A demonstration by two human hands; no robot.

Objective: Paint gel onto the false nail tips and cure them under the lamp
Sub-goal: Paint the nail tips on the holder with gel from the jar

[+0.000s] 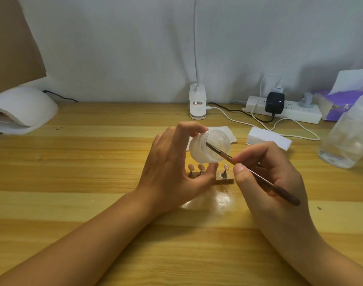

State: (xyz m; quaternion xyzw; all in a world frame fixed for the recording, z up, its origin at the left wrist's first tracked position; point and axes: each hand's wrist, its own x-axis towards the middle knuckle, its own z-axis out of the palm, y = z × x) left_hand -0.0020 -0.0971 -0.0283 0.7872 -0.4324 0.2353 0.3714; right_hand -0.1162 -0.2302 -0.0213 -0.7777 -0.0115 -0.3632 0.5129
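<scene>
Our left hand (pixel 172 168) grips the jar (pixel 198 150) above the nail stand (pixel 226 180), our right hand (pixel 271 182) pinches the brush (pixel 283 194), so we should dip only its tip, gently.

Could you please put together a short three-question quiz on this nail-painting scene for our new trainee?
1. True or false: the tip of the brush is inside the jar.
2. Which hand holds the jar? A) left hand B) right hand
3. Fill in: the curing lamp stands at the far ____ side of the table.
Key: 1 true; 2 A; 3 left.
</scene>
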